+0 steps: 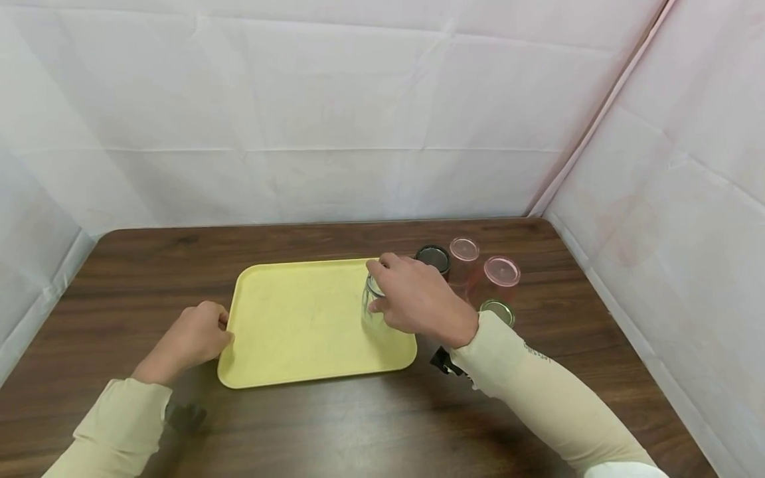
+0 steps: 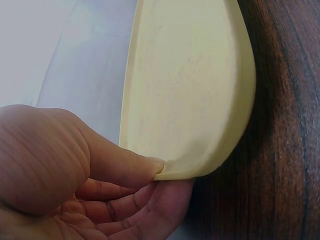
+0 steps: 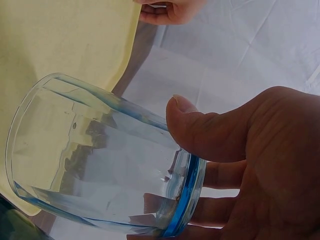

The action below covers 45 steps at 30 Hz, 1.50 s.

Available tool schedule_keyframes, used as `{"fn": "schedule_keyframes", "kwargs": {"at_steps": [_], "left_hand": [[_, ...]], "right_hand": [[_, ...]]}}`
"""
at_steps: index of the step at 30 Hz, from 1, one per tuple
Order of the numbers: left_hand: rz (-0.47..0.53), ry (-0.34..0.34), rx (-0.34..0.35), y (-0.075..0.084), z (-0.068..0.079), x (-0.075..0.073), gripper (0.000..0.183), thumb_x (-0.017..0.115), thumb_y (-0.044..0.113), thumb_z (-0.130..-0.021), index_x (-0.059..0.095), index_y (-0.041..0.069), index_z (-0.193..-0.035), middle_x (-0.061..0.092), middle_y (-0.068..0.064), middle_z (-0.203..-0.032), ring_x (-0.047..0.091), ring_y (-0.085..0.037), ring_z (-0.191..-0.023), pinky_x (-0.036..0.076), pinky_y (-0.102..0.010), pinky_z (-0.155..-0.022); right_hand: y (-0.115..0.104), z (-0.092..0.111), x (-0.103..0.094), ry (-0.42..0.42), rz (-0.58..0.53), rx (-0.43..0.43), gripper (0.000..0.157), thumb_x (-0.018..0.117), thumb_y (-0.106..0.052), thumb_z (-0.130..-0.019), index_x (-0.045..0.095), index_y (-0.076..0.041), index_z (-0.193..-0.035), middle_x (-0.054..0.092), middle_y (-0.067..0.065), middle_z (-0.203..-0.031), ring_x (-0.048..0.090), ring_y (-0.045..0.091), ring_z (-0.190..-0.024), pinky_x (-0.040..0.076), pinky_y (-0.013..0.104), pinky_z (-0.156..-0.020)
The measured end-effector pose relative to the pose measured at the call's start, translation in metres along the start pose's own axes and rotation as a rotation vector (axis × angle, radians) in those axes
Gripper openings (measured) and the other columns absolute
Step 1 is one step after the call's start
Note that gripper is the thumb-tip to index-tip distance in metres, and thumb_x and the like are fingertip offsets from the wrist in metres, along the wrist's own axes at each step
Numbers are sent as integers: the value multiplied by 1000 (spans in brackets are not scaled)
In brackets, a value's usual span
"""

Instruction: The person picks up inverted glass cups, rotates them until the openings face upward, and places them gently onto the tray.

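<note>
Along the left edge of the yellow tray (image 1: 299, 325), the left hand (image 1: 197, 335) pinched it between thumb and fingers; over its right end, the right hand (image 1: 421, 295) gripped a clear glass (image 3: 100, 170) by its blue-banded end. Tinted containers (image 1: 502, 272) stood nearby on the table (image 1: 358, 431).
</note>
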<state>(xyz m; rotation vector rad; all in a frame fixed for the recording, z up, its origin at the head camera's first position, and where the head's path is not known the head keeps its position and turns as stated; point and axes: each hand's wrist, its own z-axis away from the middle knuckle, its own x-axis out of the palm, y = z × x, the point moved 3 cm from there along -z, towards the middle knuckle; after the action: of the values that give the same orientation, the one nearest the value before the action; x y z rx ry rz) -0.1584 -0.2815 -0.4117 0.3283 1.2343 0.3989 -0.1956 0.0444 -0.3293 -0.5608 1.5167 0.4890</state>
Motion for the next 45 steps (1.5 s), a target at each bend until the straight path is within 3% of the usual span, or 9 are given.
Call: {"fn": "schedule_keyframes", "kwargs": {"at_steps": [11,29,45], "left_hand": [[-18,7,8,-1,1,-1,22,60,5,-92,66,-12,-104,69,-16,-89,60,-23,-76,50,-34,-65],[-13,-19,0,1,3,-1,25,62,7,-95,65,-13,-109,70,-21,-96,62,-24,-79,53,-36,-67],[44,-47,-19,-1,4,2,20,61,6,-98,65,-11,-107,71,-19,-94,67,-19,-76,55,-33,-64]], "right_hand": [[-5,-6,-4,-21,-13,-16,38,76,-33,-96,61,-9,-121,65,7,-113,68,27,-93,59,39,-67],[-14,-12,-3,-22,5,-40,39,74,-36,-97,62,-11,-125,66,6,-114,68,25,-89,57,35,-63],[-21,-24,-7,-38,-4,-49,35,73,-35,-97,62,-12,-120,64,4,-106,66,23,-82,55,34,-59]]}}
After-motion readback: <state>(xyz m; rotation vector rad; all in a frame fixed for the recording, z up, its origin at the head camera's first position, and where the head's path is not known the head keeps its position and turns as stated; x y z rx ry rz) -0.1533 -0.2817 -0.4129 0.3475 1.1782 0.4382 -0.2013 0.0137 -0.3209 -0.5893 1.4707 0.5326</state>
